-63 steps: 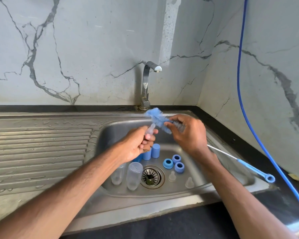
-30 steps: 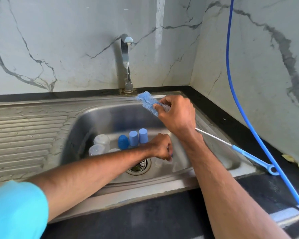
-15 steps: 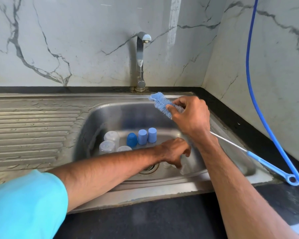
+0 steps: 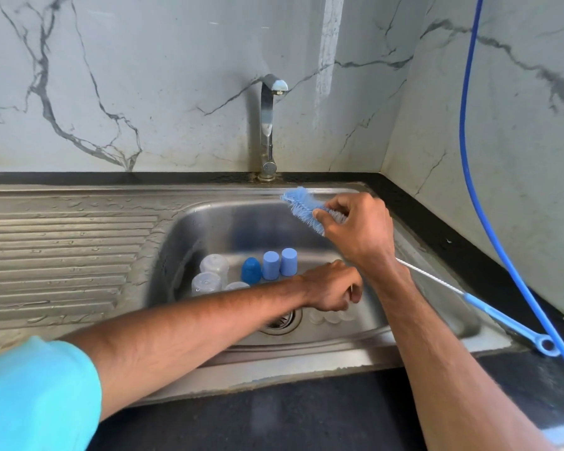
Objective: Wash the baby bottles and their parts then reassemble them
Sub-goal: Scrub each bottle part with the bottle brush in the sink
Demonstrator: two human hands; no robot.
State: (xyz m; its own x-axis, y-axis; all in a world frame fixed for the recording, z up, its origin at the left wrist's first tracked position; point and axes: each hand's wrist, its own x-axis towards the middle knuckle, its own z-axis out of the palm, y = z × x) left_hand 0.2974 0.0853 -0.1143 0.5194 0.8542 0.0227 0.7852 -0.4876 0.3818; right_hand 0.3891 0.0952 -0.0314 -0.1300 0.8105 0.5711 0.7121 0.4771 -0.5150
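Currently judged mid-wash: right hand [image 4: 355,229] grips brush [image 4: 302,206] at its bristles; left hand [image 4: 332,288], fingers curled, sits over teats [image 4: 332,317] near sink [image 4: 339,356] front edge, hold indeterminate. Next move: lift 1 teat to brush.

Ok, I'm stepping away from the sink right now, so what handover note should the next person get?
Right hand grips the bottle brush near its bristles, above the sink.
Left hand is down by the clear nipples beside the drain, fingers curled; whether it holds one cannot be seen.
Clear bottles and blue caps stand further left in the sink.
Done: everything is apart.
Left: scrubbing, rinsing, reassembly; which parts are already scrubbed cannot be told.
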